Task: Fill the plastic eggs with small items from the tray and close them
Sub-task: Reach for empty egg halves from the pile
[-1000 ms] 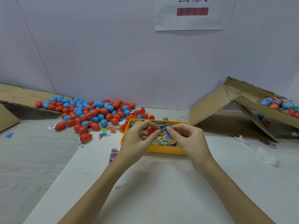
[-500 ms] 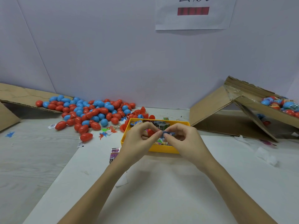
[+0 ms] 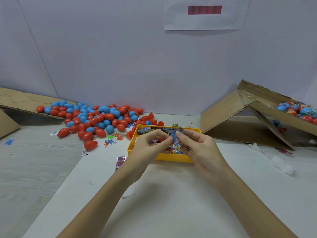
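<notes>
- A small blue printed packet (image 3: 174, 136) sits at the centre of the frame, pinched between both hands above the yellow rectangular plastic tray (image 3: 173, 157).
- The left hand (image 3: 151, 147) has fingers curled, its thumb and forefinger tips nipping the packet's left edge.
- The right hand (image 3: 199, 148) is curled too, pinching the packet's right side.
- A pile of red and blue plastic eggs (image 3: 96, 117) lies left of centre, well apart from the hands.
</notes>
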The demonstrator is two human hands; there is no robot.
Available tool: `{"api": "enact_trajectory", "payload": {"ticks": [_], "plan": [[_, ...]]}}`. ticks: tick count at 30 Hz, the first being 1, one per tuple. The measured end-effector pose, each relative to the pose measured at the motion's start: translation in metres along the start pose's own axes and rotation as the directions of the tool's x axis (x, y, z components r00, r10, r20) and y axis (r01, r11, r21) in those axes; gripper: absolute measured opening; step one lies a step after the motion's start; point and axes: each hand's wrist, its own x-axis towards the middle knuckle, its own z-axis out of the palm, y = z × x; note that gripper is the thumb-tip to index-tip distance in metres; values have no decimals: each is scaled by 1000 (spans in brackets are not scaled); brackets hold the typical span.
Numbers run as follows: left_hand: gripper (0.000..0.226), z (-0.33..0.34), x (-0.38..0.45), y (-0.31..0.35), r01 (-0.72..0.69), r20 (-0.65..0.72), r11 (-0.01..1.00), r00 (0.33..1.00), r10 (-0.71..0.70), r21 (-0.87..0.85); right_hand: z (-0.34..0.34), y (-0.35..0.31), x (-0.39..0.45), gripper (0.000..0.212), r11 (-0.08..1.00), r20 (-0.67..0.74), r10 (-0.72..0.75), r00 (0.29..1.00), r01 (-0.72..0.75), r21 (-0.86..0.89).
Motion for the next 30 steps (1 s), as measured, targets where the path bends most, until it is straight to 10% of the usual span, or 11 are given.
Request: {"api": "enact_trajectory", "payload": {"ticks": [6, 15, 30], "plan": [[18, 2, -2, -2, 7, 17, 1000, 1000, -7, -2, 0, 0, 0, 36, 990, 30, 85, 996, -88, 112], [5, 0, 0, -2, -103, -20, 984, 994, 107, 142, -15, -2, 5, 22, 830, -81, -250, 965, 170, -532], [25, 1, 2, -11, -235, 42, 915, 971, 234, 327, -14, 0, 4, 36, 717, 44, -191, 981, 170, -676]]}}
